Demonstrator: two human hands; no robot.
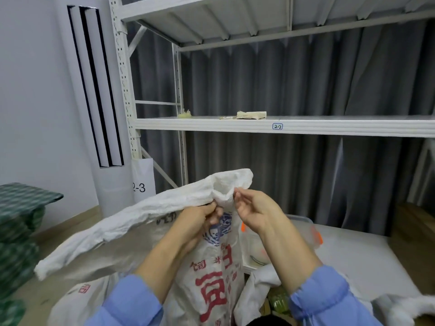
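Note:
A large white woven sack with red and blue print hangs in front of me, its top rim folded over. My left hand grips the sack's rim just below the fold, fingers curled into the fabric. Close beside it, my right hand pinches the same rim at its upper corner between thumb and fingertips. Both forearms wear blue sleeves.
A white metal shelf rack labelled 2-2 stands ahead, with a small stack of paper on it, before grey curtains. A clear plastic box with orange clips sits on the low shelf. Green bags are stacked at left, beside a white standing unit.

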